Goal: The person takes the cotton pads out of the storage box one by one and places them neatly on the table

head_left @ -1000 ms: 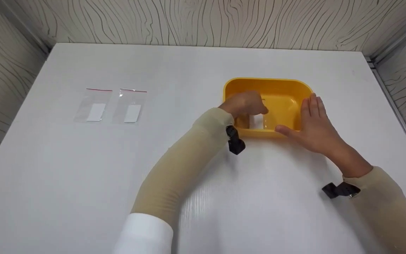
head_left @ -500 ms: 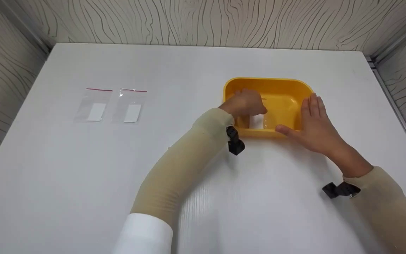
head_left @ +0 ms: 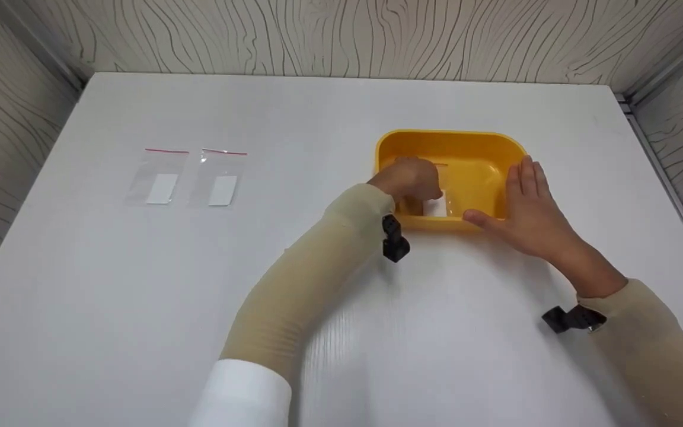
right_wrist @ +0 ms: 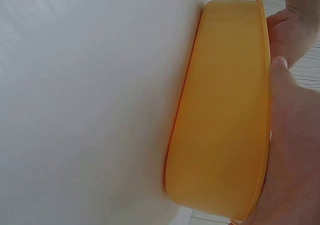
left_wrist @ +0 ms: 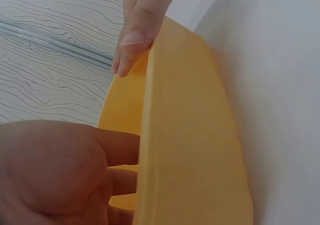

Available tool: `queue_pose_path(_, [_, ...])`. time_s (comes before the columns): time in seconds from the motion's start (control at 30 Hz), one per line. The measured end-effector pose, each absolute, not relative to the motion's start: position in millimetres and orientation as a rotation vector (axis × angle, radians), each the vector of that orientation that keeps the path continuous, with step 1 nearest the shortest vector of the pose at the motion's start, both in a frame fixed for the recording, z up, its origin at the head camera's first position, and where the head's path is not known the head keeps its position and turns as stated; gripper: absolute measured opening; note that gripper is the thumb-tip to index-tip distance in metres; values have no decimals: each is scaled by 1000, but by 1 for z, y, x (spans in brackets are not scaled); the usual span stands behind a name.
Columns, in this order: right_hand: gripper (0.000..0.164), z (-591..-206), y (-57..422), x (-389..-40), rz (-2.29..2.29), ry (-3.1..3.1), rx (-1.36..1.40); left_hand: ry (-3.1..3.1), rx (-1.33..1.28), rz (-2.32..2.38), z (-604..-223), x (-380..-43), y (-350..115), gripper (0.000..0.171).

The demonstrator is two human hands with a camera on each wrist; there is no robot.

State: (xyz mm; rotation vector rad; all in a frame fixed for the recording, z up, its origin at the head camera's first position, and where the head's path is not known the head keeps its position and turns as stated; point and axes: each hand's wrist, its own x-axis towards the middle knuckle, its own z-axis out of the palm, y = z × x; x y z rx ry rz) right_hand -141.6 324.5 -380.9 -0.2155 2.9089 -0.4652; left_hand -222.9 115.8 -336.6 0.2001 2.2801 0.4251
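My left hand (head_left: 409, 178) reaches down into a yellow bin (head_left: 478, 225) in the head view. Under that hand, on the bin's floor, lies a clear zip bag with a white card (head_left: 436, 207) in it; much of the bag is covered. The left fingertips are hidden behind the bin's wall (left_wrist: 195, 125) in the left wrist view, so whether they pinch the bag does not show. My right hand (head_left: 531, 210) rests on the bin's right end, fingers straight along the rim and thumb on the front rim (right_wrist: 265, 110).
Two clear zip bags, a left one (head_left: 160, 178) and a right one (head_left: 220, 178), lie side by side on the white table (head_left: 169, 284), each with a red seal line and a white card. A patterned wall (head_left: 318, 38) stands behind the table.
My left hand has shifted slightly down and back within the bin, and more of the white card shows beside it. My right hand and the bin have stayed in place.
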Motion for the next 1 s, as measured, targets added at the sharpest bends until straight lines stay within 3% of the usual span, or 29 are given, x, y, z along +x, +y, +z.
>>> queue_pose_path(0.13, [124,-381,324,-142,-456,2912,-219,2277,176,462,-336,-224,114,24])
queue_pose_path(0.43, [125,-381,324,-142,-450,2907,-212,2377,395,544,-345,-231,112,24])
queue_pose_path(0.57, [124,-381,324,-142,-440,2902,-213,2468,490,634,-352,-237,113,13])
queue_pose_path(0.7, [124,-381,324,-142,-440,2900,-207,2530,574,722,-357,-241,113,25])
queue_pose_path(0.8, [124,-381,324,-142,-443,2899,-202,2522,504,855,-357,-240,112,25])
queue_pose_path(1.0, [124,-381,324,-143,-440,2898,-202,2499,396,1025,-357,-238,112,41])
